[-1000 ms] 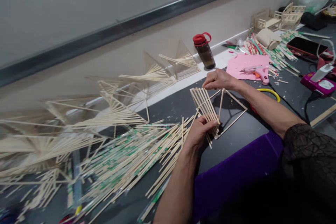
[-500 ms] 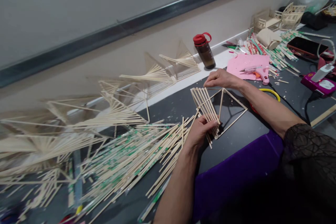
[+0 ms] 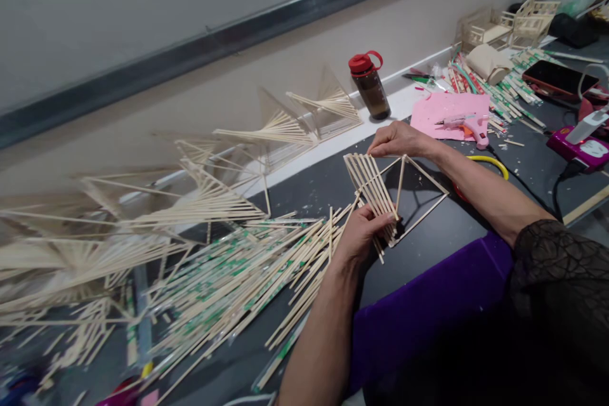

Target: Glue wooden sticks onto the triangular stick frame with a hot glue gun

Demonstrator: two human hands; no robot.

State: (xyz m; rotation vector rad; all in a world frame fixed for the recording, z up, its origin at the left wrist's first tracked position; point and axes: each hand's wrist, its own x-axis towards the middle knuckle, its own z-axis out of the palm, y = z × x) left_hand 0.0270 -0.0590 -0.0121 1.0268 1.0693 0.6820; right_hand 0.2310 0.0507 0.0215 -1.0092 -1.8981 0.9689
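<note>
View dipped; left fingers (image 3: 382,222), right fingers (image 3: 379,143) pinch stick frame (image 3: 375,184); dark tabletop (image 3: 423,254) along wall (image 3: 295,63).

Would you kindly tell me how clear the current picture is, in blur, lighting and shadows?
Head view, far left: stick models smeared; head view, right of centre: stick frame in the left hand sharper, soft shadows on the dark tabletop; head view, lower right: clothing nearly black.
</note>
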